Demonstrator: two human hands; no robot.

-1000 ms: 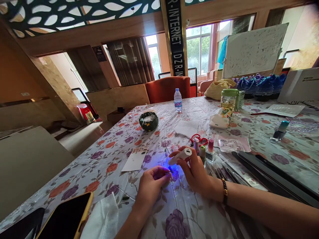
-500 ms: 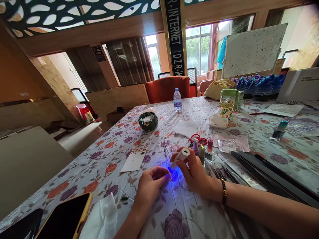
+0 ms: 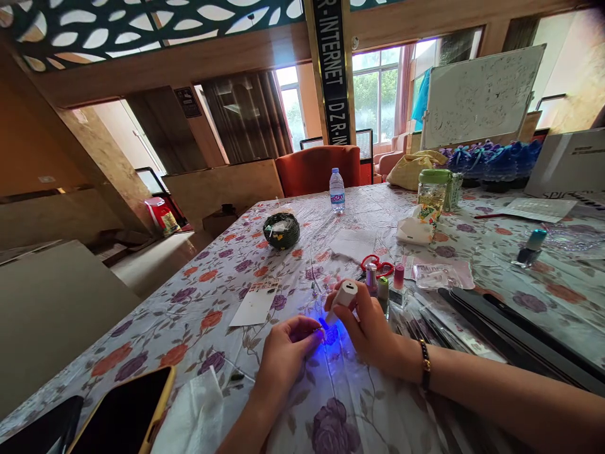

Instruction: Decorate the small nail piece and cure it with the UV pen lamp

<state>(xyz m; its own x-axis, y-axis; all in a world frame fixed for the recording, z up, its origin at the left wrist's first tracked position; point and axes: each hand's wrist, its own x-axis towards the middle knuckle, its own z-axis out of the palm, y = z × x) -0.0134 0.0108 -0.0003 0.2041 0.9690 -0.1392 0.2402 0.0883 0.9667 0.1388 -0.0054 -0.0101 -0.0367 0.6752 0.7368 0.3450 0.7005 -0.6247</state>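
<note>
Between the thumb and fingers of my right hand (image 3: pixel 373 331) is a small white UV lamp (image 3: pixel 346 295), tilted down to the left. Its blue-violet glow falls on the fingertips of my left hand (image 3: pixel 286 353) and on the flowered cloth below. My left hand is pinched around something tiny, too small to name, right under the light. Just beyond my right hand stand nail polish bottles, one with a pink cap (image 3: pixel 399 275) and one with a green cap (image 3: pixel 382 289). Red-handled scissors (image 3: pixel 378 266) lie behind them.
A white card (image 3: pixel 255 307) lies beyond my left hand, and a dark green basket (image 3: pixel 281 231) farther back. Two phones, one yellow-cased (image 3: pixel 123 413), and a white tissue (image 3: pixel 191 416) are at lower left. Thin tools and black strips (image 3: pixel 510 328) lie right. A water bottle (image 3: pixel 336 191) stands behind.
Almost nothing differs. The lamp in my right hand has tilted very slightly, while my left hand keeps its pinch under the blue light.
</note>
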